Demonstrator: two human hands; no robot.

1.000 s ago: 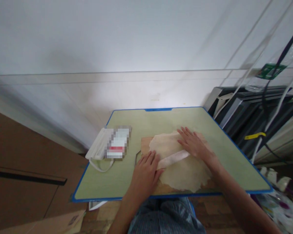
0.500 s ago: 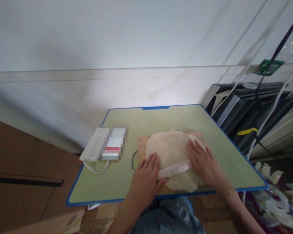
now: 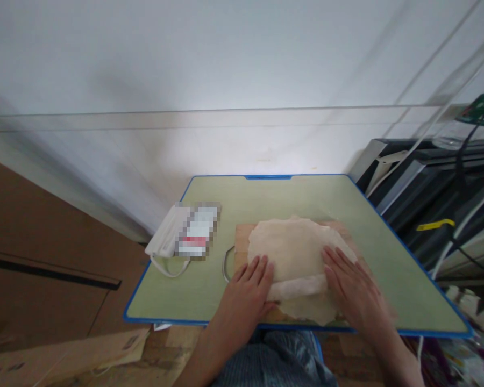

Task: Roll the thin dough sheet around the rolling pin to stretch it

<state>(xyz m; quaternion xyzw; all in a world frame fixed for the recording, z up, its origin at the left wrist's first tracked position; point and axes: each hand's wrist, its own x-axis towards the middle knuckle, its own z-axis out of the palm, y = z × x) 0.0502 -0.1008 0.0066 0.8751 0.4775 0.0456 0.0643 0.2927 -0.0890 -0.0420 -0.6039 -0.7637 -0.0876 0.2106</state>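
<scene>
A wide, thin sheet of dough [image 3: 290, 247] with ragged edges lies on a wooden board [image 3: 242, 236]. Across its near part runs a whitish roller, seemingly a rolling pin [image 3: 296, 288]; whether dough is wrapped around it I cannot tell. My left hand [image 3: 246, 287] rests palm down over the roller's left end, fingers stretched forward and thumb out to the side. Over the right end lies my right hand [image 3: 353, 285], flat and slightly blurred, its fingertips on the dough. Both hands hide the roller's ends. Some dough hangs toward the table's near edge.
The board lies on a pale green folding table [image 3: 213, 301] with a blue rim. A metal loop [image 3: 226, 263] sticks out at the board's left. Farther left are a phone [image 3: 199, 231] and a white corded device [image 3: 167, 231]. Dark panels [image 3: 439, 183] and cables stand at right.
The view has shifted, so the table sits further right in the picture. Both hands stay flat at the roller's ends, and the dough sheet looks much the same.
</scene>
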